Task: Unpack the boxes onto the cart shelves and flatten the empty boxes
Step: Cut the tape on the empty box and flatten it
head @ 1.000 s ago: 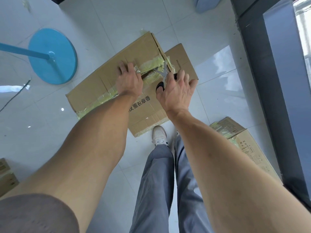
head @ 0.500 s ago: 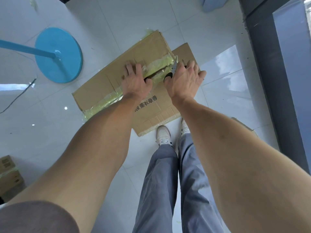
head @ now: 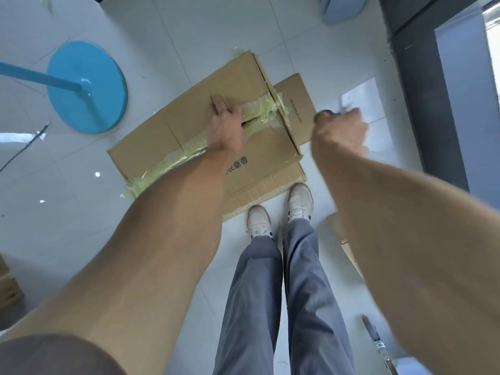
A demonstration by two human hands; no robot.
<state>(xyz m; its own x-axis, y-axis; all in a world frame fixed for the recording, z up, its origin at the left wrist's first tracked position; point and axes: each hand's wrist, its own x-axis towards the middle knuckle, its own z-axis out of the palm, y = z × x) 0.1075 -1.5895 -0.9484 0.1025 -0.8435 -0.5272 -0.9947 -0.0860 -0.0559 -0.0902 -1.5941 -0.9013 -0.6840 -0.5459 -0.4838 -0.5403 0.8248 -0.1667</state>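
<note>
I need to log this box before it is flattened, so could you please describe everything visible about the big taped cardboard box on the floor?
The cardboard box is brown corrugated board lying on the white tile floor, closed, with yellowish tape along its centre seam. The seam gapes beside the left hand, which rests on top. Printed characters show near the front edge. One flap lies flat on the far right.

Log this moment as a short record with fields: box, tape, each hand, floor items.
box: cardboard box lying on the tiled floor, taped seam facing up
tape: yellowish tape, split near the right end
left hand: left hand at the split seam
right hand: right hand off the box, gripping scissors, blurred
floor items: blue round base; second cardboard sheet under the box
</note>
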